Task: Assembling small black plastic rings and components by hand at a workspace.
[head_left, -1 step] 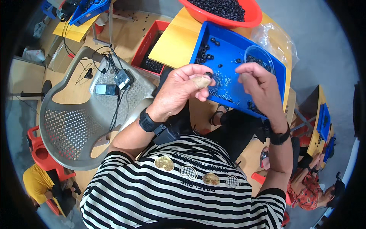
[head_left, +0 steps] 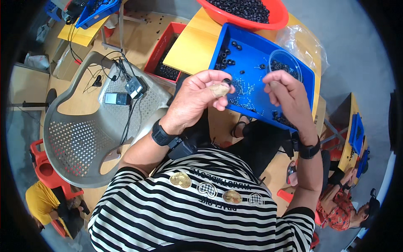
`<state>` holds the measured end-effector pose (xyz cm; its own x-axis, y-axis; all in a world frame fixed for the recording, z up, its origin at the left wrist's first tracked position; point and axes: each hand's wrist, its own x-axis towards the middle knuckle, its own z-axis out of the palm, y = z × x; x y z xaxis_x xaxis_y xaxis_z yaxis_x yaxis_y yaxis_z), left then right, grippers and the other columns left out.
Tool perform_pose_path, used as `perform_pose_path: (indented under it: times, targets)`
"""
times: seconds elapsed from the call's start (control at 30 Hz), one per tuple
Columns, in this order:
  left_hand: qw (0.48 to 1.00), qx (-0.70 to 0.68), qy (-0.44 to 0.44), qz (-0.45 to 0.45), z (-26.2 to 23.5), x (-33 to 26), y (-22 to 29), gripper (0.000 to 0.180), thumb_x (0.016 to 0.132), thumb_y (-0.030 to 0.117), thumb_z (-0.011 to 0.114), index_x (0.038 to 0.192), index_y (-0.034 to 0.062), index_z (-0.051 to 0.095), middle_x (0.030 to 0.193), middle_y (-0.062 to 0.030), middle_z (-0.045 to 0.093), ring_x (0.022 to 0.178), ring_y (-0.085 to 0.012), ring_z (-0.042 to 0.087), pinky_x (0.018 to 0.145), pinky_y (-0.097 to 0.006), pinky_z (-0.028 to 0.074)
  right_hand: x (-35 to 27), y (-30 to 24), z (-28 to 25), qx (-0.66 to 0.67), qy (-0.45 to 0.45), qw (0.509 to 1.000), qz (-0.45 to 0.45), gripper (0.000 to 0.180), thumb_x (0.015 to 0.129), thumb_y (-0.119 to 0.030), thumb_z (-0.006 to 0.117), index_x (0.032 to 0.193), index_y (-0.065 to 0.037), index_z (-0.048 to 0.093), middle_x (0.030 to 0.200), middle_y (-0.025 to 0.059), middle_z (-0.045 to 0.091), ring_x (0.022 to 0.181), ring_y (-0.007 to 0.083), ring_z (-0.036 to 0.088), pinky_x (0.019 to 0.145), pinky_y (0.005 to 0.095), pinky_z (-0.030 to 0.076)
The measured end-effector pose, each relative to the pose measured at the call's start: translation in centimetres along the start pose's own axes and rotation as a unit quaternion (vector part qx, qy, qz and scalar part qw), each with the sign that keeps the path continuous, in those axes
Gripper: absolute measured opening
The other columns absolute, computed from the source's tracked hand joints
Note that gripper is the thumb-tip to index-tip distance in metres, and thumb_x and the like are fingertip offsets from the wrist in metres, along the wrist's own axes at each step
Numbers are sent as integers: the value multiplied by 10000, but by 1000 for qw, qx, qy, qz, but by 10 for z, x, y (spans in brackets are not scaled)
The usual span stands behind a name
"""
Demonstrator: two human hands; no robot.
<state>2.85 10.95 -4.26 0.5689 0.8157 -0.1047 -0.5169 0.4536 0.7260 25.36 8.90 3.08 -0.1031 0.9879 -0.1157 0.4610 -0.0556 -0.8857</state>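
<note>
My left hand (head_left: pixel 197 98) is closed in a pinch, with a small black ring-shaped part (head_left: pixel 227 81) between the index finger and a thumb wrapped in a tan cover. To its right, my right hand (head_left: pixel 289 95) has its thumb and fingers pressed together. Whatever they hold, if anything, is too small to make out. Both hands are above the near part of a blue tray (head_left: pixel 261 46). Scattered in it lie several black parts (head_left: pixel 226 62) and tiny silvery pieces (head_left: pixel 245 90). A clear round tub (head_left: pixel 300 69) with dark small parts stands in the tray behind my right hand.
A red basin (head_left: pixel 275 19) heaped with black parts stands on the yellow table (head_left: pixel 191 46) beyond the tray. A clear plastic bag (head_left: pixel 308 44) lies beside it. Leftward are a red crate (head_left: pixel 156 52) and a grey chair (head_left: pixel 69 122) with devices and cables. Other people sit behind.
My right hand has shifted slightly to the right, away from my left hand. The left hand, still pinching the black part, has drawn a little to the left.
</note>
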Motion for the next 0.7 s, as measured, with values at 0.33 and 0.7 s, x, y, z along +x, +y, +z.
perform_pose_path:
  times: [0.33, 0.7]
  targets:
    - [999, 33, 18, 8, -7, -10, -4, 255, 837, 18, 590, 1090, 23, 560, 923, -84, 631, 652, -71, 591, 610, -198, 508, -18, 82, -19, -110, -98, 989, 5, 52, 832, -67, 560, 853, -20, 569, 668, -21, 497, 586, 48, 423, 538, 218, 372]
    - [999, 52, 9, -13, -3, -10, -8, 264, 830, 32, 569, 1094, 25, 562, 920, -117, 626, 635, -94, 586, 610, -224, 509, -6, 96, -24, -271, -207, 940, -13, 157, 723, -11, 635, 870, -44, 594, 610, 86, 497, 534, 189, 474, 521, 296, 392]
